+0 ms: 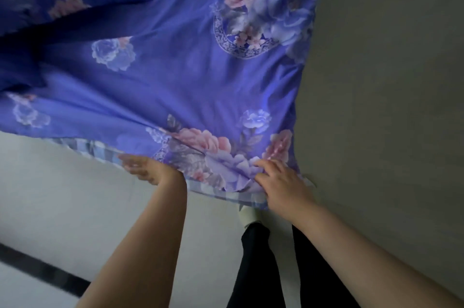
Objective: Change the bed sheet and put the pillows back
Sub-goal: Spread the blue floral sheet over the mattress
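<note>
Fingers [261, 164] of two hands bunch one floral bed sheet's [175, 69] edge.

This is a bedroom in a home. A bed takes up most of the view, covered with a blue bed sheet [175, 69] printed with large pink and pale blue flowers, and a checked fabric [85, 147] peeks out under its near edge. The bed stands close beside a plain grey wall [389, 81] on the right. Below it lies a pale, smooth floor [62, 194] crossed by one dark strip [42, 267]. A person stands at the bed's edge in dark trousers [256, 270] and a light sock [249, 217], indoor wear.
</note>
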Motion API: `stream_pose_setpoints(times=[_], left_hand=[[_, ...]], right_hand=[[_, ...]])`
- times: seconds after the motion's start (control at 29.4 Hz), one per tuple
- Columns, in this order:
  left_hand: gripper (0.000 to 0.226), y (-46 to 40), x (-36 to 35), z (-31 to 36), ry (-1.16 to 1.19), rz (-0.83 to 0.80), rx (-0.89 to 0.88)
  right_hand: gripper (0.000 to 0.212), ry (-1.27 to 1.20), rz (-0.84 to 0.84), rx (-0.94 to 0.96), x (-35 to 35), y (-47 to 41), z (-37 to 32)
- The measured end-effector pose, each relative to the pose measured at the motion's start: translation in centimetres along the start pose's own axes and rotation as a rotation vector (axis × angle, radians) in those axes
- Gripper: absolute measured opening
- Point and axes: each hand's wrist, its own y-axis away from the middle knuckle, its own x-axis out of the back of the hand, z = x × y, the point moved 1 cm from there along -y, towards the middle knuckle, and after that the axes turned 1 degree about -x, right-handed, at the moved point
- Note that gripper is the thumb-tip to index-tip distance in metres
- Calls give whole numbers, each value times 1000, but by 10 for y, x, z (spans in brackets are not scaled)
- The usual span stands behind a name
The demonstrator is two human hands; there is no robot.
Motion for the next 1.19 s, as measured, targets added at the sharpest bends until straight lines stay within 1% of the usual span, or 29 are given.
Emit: stream_pose_setpoints(times=[0.07,0.1,0.14,0.17,0.2,0.24,0.31,0.34,0.41,0.44,0.48,0.58,0.65,0.71,0.75,0.82,0.85,0.92,1.09,1.19], left_hand=[[56,-6,9,-1,-107,36,-287],[52,-12,12,-2,-189,4,-474],[41,-20,12,-2,-279,-28,-648],[30,-26,12,0,-329,-73,-743],[24,-30,11,1,-367,-121,-785],[21,-33,10,1,-397,-186,-789],[20,-33,9,-6,-522,-311,-778],[21,-31,9,-13,-595,-364,-800],[23,-29,8,-31,-690,-453,-884],[23,-26,8,-40,-717,-482,-928],[24,-24,7,-48,-734,-501,-962],[20,-23,1,-61,-766,-521,-1027],[17,-20,-5,-62,-797,-550,-1053],[22,-13,-13,-65,-812,-589,-1074],[26,-8,-19,-68,-813,-610,-1092],[30,4,-30,-73,-806,-653,-1117],[31,9,-36,-77,-805,-674,-1122],[31,17,-46,-85,-810,-705,-1134],[26,30,-61,-107,-825,-735,-1145],[29,38,-66,-114,-828,-759,-1150]], right_hand=[[34,-43,95,53,-12,4,-3],[35,-79,96,33,-16,6,-5],[33,-109,84,3,-19,5,-4],[32,-146,81,-32,-21,3,-5],[35,-174,79,-71,-23,1,-3],[43,-162,80,-105,-25,-1,-1],[61,-59,9,-171,-27,-1,1],[58,9,-32,-199,-29,-1,0],[38,121,-90,-259,-32,-1,-2],[32,178,-102,-287,-32,-1,-2],[30,228,-102,-305,-35,-2,-2],[35,346,-130,-326,-44,1,-2],[37,382,-176,-357,-53,7,3],[33,413,-211,-402,-61,13,8],[29,430,-198,-412,-65,15,11],[21,491,-118,-415,-73,19,20],[23,491,-142,-435,-81,21,27],[32,474,-256,-473,-97,26,41],[33,495,-342,-483,-124,29,61],[32,498,-367,-491,-135,29,67]])
